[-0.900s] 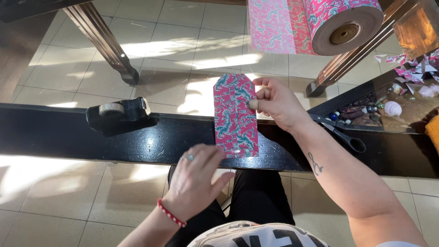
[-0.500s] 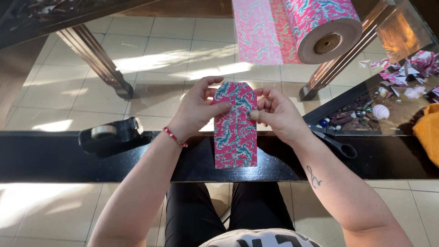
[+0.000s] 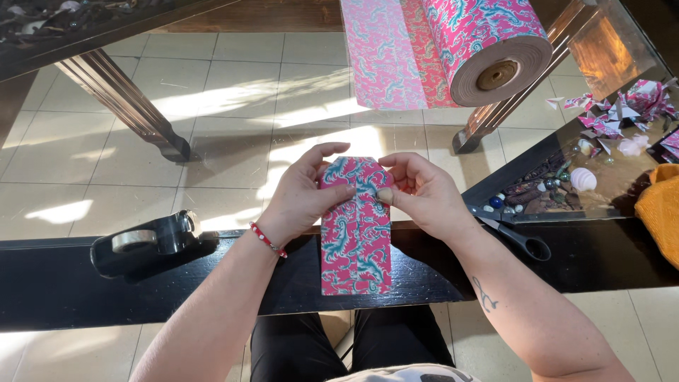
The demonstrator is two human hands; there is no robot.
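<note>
A small packet wrapped in pink paper with a teal swirl pattern (image 3: 356, 240) lies lengthwise on the black edge of a glass table (image 3: 64, 290). My left hand (image 3: 300, 194) grips its far left corner, thumb pressing across the top fold. My right hand (image 3: 419, 191) holds the far right corner, thumb pinching the folded paper toward the middle. Both thumbs nearly meet at the packet's upper end. The near end of the packet rests flat on the table.
A black tape dispenser (image 3: 145, 244) sits on the table edge at left. Black-handled scissors (image 3: 513, 235) lie just right of my right hand. A big roll of the same pink paper (image 3: 481, 46) lies at the back. Paper scraps, beads and an orange cloth (image 3: 658, 212) are at right.
My left hand came up from the near table edge to the packet's top. Both hands now pinch the upper fold, and the packet lies flatter and nearer.
</note>
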